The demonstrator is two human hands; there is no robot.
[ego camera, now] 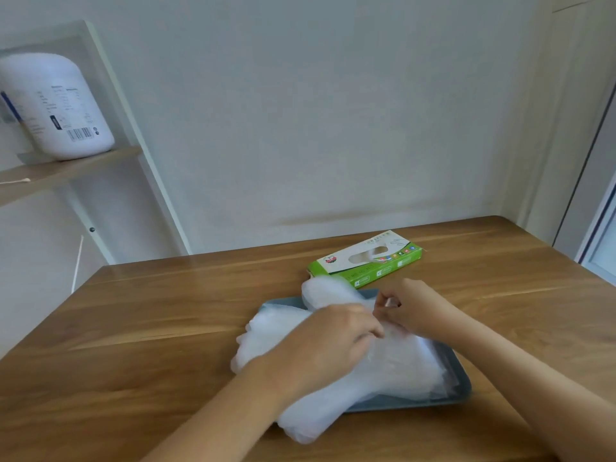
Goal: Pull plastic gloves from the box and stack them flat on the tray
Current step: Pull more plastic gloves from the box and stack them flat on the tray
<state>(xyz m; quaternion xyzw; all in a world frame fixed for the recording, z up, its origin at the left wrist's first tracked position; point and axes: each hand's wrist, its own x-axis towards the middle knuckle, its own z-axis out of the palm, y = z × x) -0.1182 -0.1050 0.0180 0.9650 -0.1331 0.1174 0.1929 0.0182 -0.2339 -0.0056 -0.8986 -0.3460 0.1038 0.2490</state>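
A pile of clear plastic gloves (396, 368) lies on a grey-blue tray (458, 378) and spills over its left and front edges. My left hand (328, 341) lies on top of the pile, its fingers curled into the plastic. My right hand (411, 306) is at the pile's far right part, fingers pinching a bit of glove film. The green and white glove box (366, 260) lies flat just behind the tray, its oval opening facing up.
The wooden table (166, 328) runs to a white wall behind. A shelf (66, 168) at the upper left holds a large white bottle (56, 105). A door frame (586, 195) stands at the right edge.
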